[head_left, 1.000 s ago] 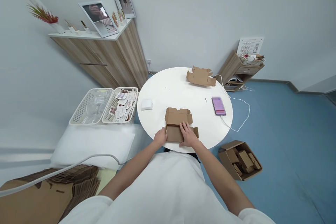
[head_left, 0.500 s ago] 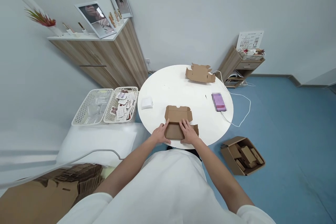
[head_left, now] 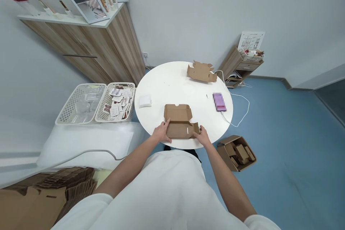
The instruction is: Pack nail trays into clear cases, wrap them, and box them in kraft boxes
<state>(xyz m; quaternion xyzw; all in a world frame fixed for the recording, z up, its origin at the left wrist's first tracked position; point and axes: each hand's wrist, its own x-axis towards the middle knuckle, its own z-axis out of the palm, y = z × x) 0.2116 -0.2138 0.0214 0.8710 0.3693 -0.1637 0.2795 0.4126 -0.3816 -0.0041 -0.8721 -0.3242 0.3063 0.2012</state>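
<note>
A partly folded brown cardboard box (head_left: 178, 130) lies near the front edge of the white round table (head_left: 159, 79), its lid panel raised at the far side. My left hand (head_left: 162, 132) grips the left end of the box, thumb toward the fold and fingers at the near edge. At the other end my right hand (head_left: 203, 136) pinches the right side flap, thumb on the near side and fingers on the outer side. A small slot shows in the base panel near this flap.
Another unfolded cardboard box (head_left: 202, 72) stands at the table's back. A purple pixelated thing (head_left: 219, 102) with a white cable lies right, a white packet (head_left: 145, 101) left. A carton (head_left: 225, 154) of folded boxes is on the floor; baskets (head_left: 98, 115) stand left.
My right hand has moved right from the middle of the box to its right flap. My left hand stays at the left end. The whole view has shifted slightly.
</note>
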